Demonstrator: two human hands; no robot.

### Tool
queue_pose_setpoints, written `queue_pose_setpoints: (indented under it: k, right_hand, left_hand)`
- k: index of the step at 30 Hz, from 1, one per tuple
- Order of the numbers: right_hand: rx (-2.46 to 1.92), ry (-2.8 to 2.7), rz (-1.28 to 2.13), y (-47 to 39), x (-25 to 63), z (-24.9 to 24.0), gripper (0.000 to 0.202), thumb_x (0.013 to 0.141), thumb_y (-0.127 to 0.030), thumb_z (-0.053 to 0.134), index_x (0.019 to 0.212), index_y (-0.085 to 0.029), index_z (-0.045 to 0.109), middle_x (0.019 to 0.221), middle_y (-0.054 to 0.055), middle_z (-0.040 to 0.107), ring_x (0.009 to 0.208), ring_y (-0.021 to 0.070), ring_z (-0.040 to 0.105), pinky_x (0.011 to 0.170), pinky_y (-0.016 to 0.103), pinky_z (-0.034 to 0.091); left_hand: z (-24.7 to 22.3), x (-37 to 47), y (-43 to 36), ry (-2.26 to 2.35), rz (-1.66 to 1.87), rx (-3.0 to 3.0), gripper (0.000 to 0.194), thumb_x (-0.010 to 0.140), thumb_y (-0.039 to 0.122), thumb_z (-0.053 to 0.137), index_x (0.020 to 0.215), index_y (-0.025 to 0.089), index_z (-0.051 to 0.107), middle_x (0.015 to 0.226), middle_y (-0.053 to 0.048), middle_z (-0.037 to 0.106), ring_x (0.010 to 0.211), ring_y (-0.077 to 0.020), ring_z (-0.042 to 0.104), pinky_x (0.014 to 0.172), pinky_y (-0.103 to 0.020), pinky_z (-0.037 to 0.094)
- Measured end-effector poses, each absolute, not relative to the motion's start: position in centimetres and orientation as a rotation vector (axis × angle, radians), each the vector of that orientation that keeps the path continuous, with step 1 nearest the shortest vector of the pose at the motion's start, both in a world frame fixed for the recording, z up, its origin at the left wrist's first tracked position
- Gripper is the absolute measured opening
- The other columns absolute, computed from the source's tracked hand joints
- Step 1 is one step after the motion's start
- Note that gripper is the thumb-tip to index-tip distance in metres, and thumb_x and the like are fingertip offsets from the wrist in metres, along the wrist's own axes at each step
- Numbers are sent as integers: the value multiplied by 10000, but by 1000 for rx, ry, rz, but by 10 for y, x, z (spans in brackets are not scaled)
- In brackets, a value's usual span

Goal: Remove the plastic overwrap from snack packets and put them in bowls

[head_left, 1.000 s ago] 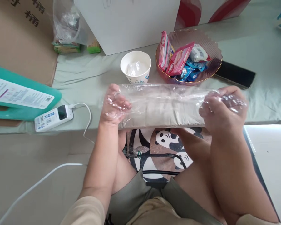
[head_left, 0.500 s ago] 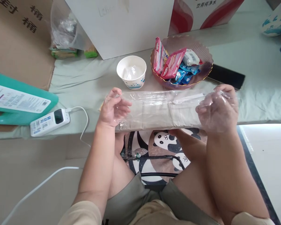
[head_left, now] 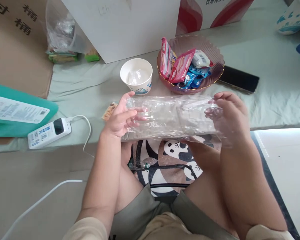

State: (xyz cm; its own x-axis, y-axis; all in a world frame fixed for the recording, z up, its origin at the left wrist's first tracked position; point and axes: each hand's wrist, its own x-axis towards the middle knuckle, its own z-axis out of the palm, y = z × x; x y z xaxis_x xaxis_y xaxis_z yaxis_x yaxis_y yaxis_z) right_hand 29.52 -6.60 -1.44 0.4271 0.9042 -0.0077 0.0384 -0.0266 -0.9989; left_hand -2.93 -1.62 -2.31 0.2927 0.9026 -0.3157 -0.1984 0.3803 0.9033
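A clear plastic bag (head_left: 165,116) is stretched sideways between my two hands, above the front edge of the cloth-covered surface. My left hand (head_left: 120,116) holds its left end, with several fingers behind or inside the film. At the other end, my right hand (head_left: 231,115) grips the plastic with bent fingers, and loose film hangs about the palm. Just beyond the bag stands a white paper bowl (head_left: 136,76) with crumpled clear plastic inside. A small yellowish packet (head_left: 109,111) lies by my left wrist, partly hidden.
A pink glass bowl (head_left: 216,55) of wrapped snacks stands behind the bag, beside a black phone (head_left: 240,80). At left are a green bottle (head_left: 47,103) and a white power bank (head_left: 50,132) with a cable. Boxes (head_left: 125,30) line the back. A paper bucket (head_left: 291,20) is at far right.
The bag stays stretched between both hands. My right hand has turned and its fingers have shifted on the film. My left fingers reach slightly further right. The small packet shows more now.
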Motion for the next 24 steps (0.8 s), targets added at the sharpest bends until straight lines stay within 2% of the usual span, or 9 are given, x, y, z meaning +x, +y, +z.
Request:
queue_pose_setpoints:
  k: [3,6,10,12,15,18,20,22,24]
  right_hand:
    - [-1821,-1055,509,-74,297,-6,375,648,-276,674,1021,-240,679,916,30,695,719,199,673,673,389,527]
    - [-1754,-1307,213,-84,292,6,269,704,-266,672,971,-235,680,925,45,723,869,235,706,809,436,551]
    - [-1148,-1609,918,-89,271,9,431,790,-366,758,1179,-237,624,1184,87,736,1152,236,694,1025,418,533]
    - [-977,-1774,1287,-88,258,6,516,764,-377,800,1220,-230,606,1112,72,752,1089,226,709,959,374,561]
    - [-940,-1927,1715,-87,244,1,221,842,-332,715,1007,-196,659,731,-6,698,685,144,664,650,268,528]
    - [-1031,-1656,1831,-87,240,-3,171,873,-356,667,883,-191,621,615,-32,628,543,107,585,515,226,450]
    - [-1122,-1382,1728,-86,239,-5,222,850,-397,695,881,-203,591,610,-38,626,538,108,599,506,219,465]
    - [-1217,-1187,1596,-84,237,-7,235,828,-403,710,879,-210,585,605,-40,629,533,109,611,514,219,491]
    - [-1303,-1096,1522,-81,235,-10,209,813,-375,703,893,-212,601,606,-39,639,524,114,623,508,220,499]
  left_hand:
    - [-19,-30,-20,1004,863,859,776,749,155,757,1432,317,428,953,-29,768,602,-167,763,369,-125,441]
    - [-9,-28,-27,935,796,900,838,774,191,765,1490,310,347,904,-17,776,578,-170,758,328,-108,386]
    - [5,-23,-43,713,614,1010,902,820,285,775,1539,331,233,856,-19,801,494,-193,727,290,-140,367]
    - [7,-21,-49,624,496,1048,884,860,324,752,1554,356,205,854,-24,809,455,-192,706,296,-154,366]
    - [2,-22,-50,594,448,1057,919,840,399,781,1572,385,226,872,-37,814,482,-210,718,344,-189,407]
    - [-10,-19,-45,613,792,935,903,745,764,708,1506,371,421,903,-52,811,661,-259,777,499,-295,554]
    - [-18,-10,-43,659,995,847,947,706,940,544,1428,328,543,1052,-84,807,958,-305,790,721,-395,629]
    - [-24,2,-41,682,961,837,923,664,889,663,1352,276,614,1217,-108,776,1194,-330,723,905,-439,616]
    - [-28,16,-41,681,820,868,812,596,639,895,1263,240,660,1271,-112,762,1230,-313,709,975,-409,599]
